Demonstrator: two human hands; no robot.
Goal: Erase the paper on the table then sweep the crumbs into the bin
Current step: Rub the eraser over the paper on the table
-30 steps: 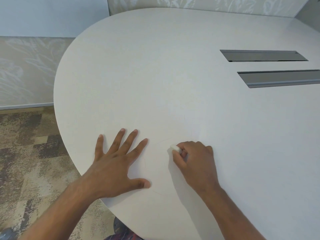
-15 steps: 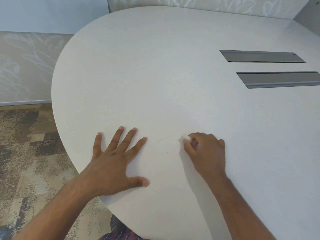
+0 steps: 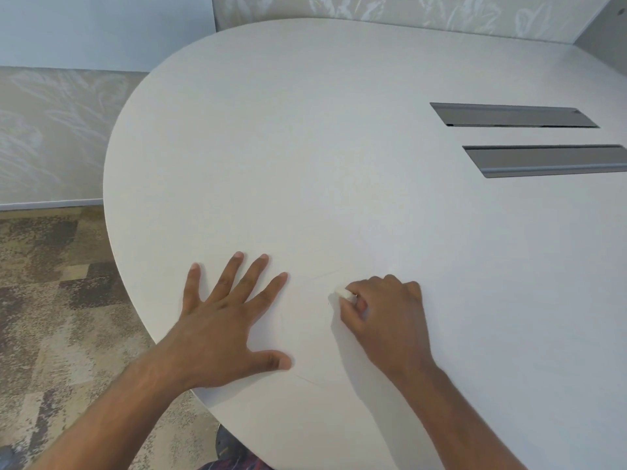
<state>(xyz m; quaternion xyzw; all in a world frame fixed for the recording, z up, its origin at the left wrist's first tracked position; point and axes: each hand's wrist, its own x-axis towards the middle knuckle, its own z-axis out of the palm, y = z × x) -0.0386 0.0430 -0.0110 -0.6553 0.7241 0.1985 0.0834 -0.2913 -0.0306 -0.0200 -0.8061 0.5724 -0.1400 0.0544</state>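
The sheet of paper (image 3: 315,320) lies flat on the near, rounded end of the white tabletop (image 3: 305,147), so close in colour to it that only faint edge lines show: 1 running up and to the right just above the eraser, another slanting near the tabletop's front edge below the left thumb. From those lines the sheet seems turned at an angle to the front edge, but its long axis cannot be told. A small white eraser (image 3: 343,293) sits on the paper, pinched by the fingers (image 3: 353,308) of the right hand (image 3: 383,320), which are curled closed around it; only its tip sticks out, pointing left and slightly away from the person. The left hand (image 3: 220,320) lies palm down just left of it, fingers spread and open, pressing the sheet flat, gripping nothing. Crumbs, if any, are too fine to make out. Further right, well apart from the hands, 2 long grey cable slots (image 3: 543,161) are set into the tabletop, lying parallel; what is inside them cannot be seen. Patterned carpet (image 3: 51,300) covers the floor to the left
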